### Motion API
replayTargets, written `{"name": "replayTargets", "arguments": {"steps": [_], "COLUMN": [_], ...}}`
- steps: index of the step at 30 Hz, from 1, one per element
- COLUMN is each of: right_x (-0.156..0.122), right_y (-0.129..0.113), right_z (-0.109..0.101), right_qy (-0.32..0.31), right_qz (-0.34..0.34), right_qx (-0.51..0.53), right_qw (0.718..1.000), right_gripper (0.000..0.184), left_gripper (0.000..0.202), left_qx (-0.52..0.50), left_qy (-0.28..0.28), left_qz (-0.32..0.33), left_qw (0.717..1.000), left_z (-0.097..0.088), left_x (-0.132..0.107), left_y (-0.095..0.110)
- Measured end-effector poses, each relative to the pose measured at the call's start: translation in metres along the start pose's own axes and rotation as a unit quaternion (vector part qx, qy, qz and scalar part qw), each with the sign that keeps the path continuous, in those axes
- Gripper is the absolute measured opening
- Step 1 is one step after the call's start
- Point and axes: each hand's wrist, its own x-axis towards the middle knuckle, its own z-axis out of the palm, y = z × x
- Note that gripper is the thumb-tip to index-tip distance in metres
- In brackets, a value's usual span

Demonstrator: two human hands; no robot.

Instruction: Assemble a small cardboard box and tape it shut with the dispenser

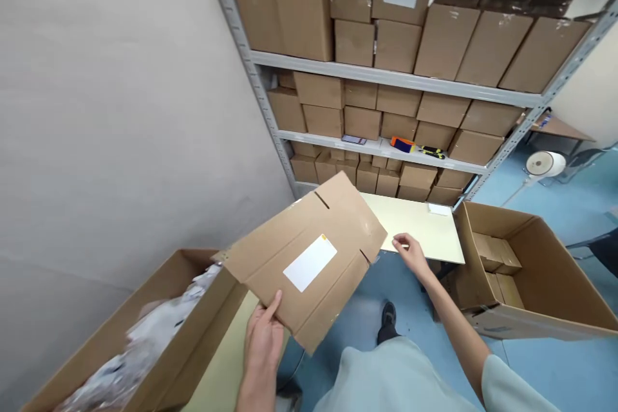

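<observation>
A flattened cardboard box (352, 222) is held up at a tilt in front of me, with slots cut between its flaps at the far end. On its upper face is a blank white label (309, 262) with a small yellow mark at one corner. My left hand (264, 338) grips the near edge, thumb on top and fingers hidden underneath. Just off the box's right corner is my right hand (410, 254), apart from the cardboard. Its thumb and fingertips come together in a pinch; whether anything small is between them cannot be made out.
Ahead stands a metal rack (396, 80) full of cardboard boxes, with a phone (354, 140) and a utility tool (431, 152) on one shelf. A pale tabletop (420, 225) lies below. Large open cartons stand left (193, 328) and right (541, 322), holding plastic-wrapped items and smaller boxes.
</observation>
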Motion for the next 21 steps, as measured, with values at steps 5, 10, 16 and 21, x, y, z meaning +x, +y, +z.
{"name": "replayTargets", "arguments": {"steps": [5, 10, 16, 21], "right_x": [0.092, 0.136, 0.149, 0.147], "right_y": [0.045, 0.085, 0.131, 0.168], "right_z": [-0.085, -0.149, -0.205, -0.205], "right_qy": [0.096, 0.040, 0.056, 0.108], "right_qz": [0.044, 0.076, 0.105, 0.137], "right_qx": [0.036, 0.095, 0.066, -0.022], "right_qw": [0.994, 0.992, 0.991, 0.984], "right_gripper": [0.060, 0.053, 0.042, 0.040], "left_gripper": [0.033, 0.058, 0.059, 0.043], "left_qx": [0.074, 0.134, 0.252, 0.313], "left_qy": [-0.087, -0.166, -0.189, -0.209], "left_qz": [-0.026, -0.001, 0.130, 0.122], "left_qw": [0.993, 0.977, 0.940, 0.919], "left_z": [0.101, 0.202, 0.283, 0.333], "left_x": [0.028, 0.057, 0.114, 0.170], "left_y": [-0.021, -0.066, -0.124, -0.168]}}
